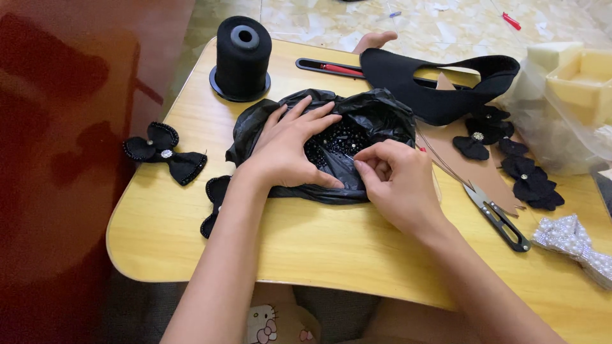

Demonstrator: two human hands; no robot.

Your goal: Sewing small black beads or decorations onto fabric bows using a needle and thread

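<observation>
Nearest the camera, both hands work over a crumpled black plastic bag (370, 121) in the middle of the yellow tabletop (306, 245). The left hand (290, 150) lies spread and flat on the bag's near edge, pressing it open. The right hand (392, 178) is curled, thumb and forefinger pinched together at the heap of small black beads (335, 143) inside; what they pinch is too small to make out.

Just under the left forearm a black fabric piece (213, 204) with a beaded edge lies partly hidden, seemingly the one being trimmed. To the left, a black bow (164, 151) with a beaded rim and a bright centre stone looks complete. On the right, by the thread snips (497, 216), several black bows (510, 159) carry centre stones but no visible bead edging, so most of the beading probably remains. Farther off stand a black thread cone (242, 57) and a black shoe upper (433, 86).
</observation>
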